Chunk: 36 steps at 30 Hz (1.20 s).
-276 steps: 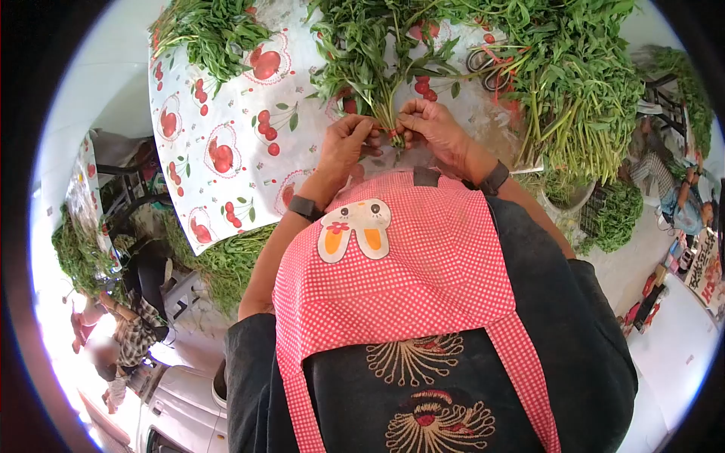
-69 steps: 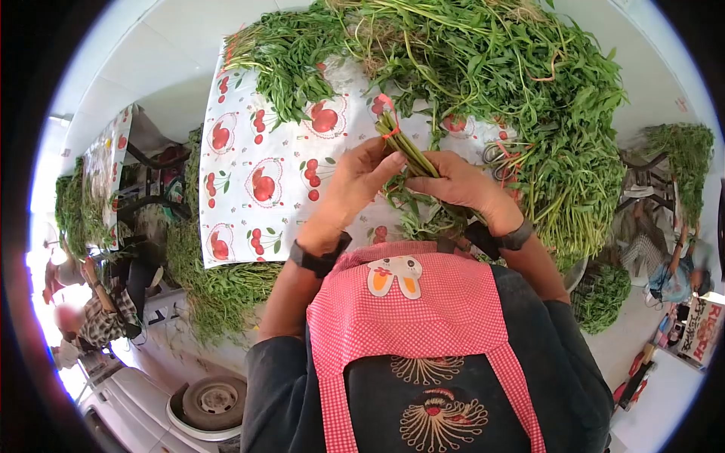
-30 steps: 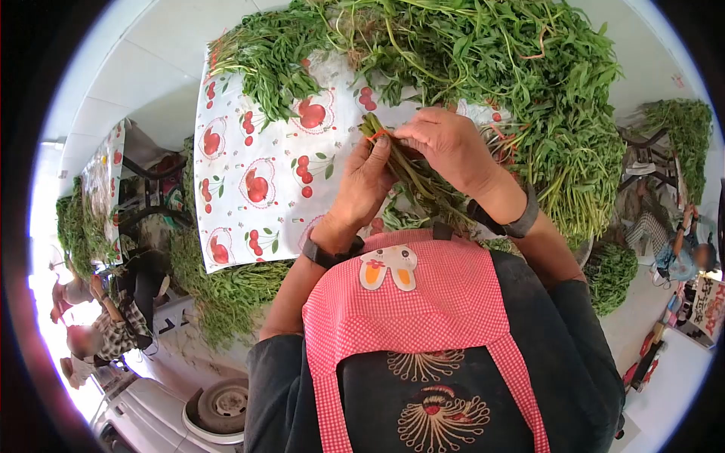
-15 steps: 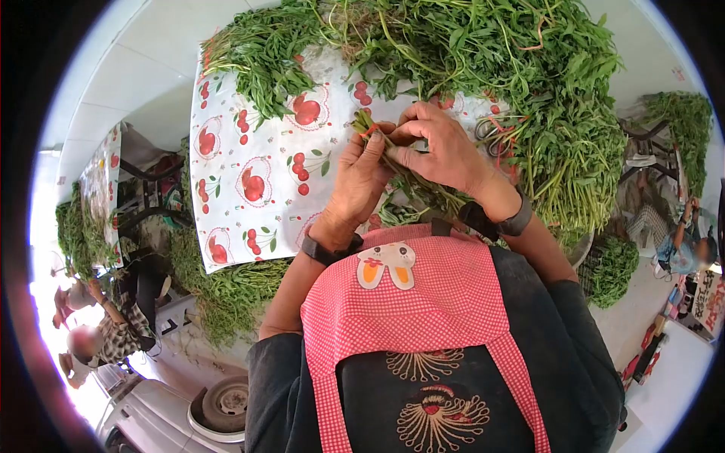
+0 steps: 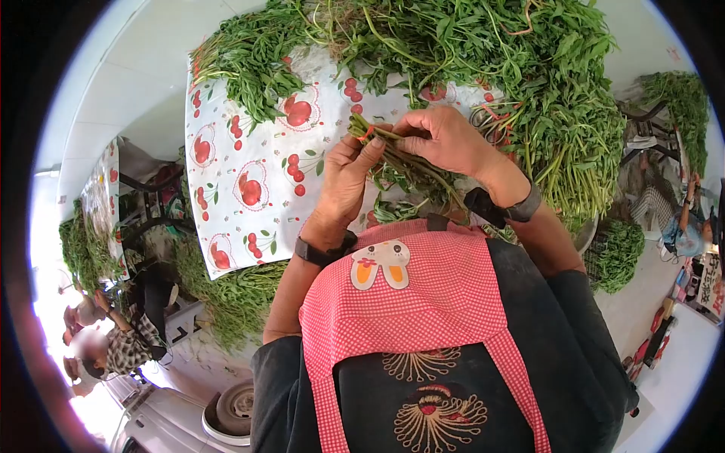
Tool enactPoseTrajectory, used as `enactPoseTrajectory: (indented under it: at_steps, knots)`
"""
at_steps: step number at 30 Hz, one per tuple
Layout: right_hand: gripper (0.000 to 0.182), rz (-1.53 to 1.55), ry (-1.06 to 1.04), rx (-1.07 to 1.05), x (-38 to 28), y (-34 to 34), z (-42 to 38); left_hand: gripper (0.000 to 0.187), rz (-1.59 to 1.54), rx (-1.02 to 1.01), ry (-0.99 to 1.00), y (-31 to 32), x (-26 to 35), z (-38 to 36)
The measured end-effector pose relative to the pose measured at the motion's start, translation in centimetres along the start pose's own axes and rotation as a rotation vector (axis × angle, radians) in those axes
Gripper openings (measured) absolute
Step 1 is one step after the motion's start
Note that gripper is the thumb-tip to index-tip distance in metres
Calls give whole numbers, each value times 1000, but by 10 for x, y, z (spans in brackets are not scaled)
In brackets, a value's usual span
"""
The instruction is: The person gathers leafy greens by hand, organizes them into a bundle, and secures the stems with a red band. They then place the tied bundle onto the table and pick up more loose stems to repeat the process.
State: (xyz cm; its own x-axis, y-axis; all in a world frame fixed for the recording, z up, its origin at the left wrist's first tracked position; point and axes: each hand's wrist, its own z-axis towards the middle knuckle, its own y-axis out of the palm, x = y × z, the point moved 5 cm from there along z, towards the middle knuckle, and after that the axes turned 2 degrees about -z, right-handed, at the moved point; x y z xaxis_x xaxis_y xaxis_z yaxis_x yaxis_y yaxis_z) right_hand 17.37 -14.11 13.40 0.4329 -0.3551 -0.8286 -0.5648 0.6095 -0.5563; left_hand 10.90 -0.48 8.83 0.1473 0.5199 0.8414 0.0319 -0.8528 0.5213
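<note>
My left hand is closed around the cut ends of a bunch of leafy greens. An orange tie circles the stems beside its fingertips. From the other side, my right hand pinches with thumb and fingers at the stems a little below the tie; exactly what sits between those fingertips is partly hidden. The bunch's leaves hang down toward my apron. Under both hands lies a white tablecloth printed with red fruit.
Big heaps of greens cover the table's far and right sides. Scissors and orange ties lie by the right heap. A tied bunch rests far left. People work at the left and right; a vehicle stands behind.
My right hand has drawn slightly away from the left, uncovering more of the stems beside the orange tie. My left hand keeps its grip. The whole view has shifted slightly.
</note>
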Motion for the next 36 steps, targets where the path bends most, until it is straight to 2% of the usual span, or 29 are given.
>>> enactPoseTrajectory:
  at_steps: [3,6,13,15,16,18,19,21,25,31,33,34,36]
  knots:
    - [21,169,110,-8,2,4,-4,27,-5,17,8,0,1,-2]
    - [21,93,18,64,-5,-1,-6,28,-95,-6,13,2,4,-3]
    - [22,280,107,51,14,15,-14,26,-108,-11,-16,1,3,-4]
    - [23,449,248,21,17,24,-20,26,-110,-3,-25,-1,2,-5]
    - [23,450,249,22,18,25,-22,26,-130,-5,-28,-1,1,-5]
    - [23,738,274,11,20,30,-24,25,-149,-7,-32,2,3,-6]
    - [23,739,274,11,20,28,-24,25,-139,-29,-29,5,6,-6]
    - [22,1030,361,-51,20,31,-27,25,-130,-50,-26,11,5,-6]
    - [22,1046,400,-48,28,34,-27,26,-146,-21,-38,11,1,-5]
    - [25,891,405,27,27,28,-28,28,-63,-68,-46,8,1,-5]
    - [29,1003,368,-142,23,30,-27,28,-63,-72,-46,12,4,-5]
    - [29,1002,368,-145,24,29,-26,27,-107,-100,-81,15,6,-7]
    - [32,1113,512,-285,27,39,-30,26,-152,-128,-118,15,5,-8]
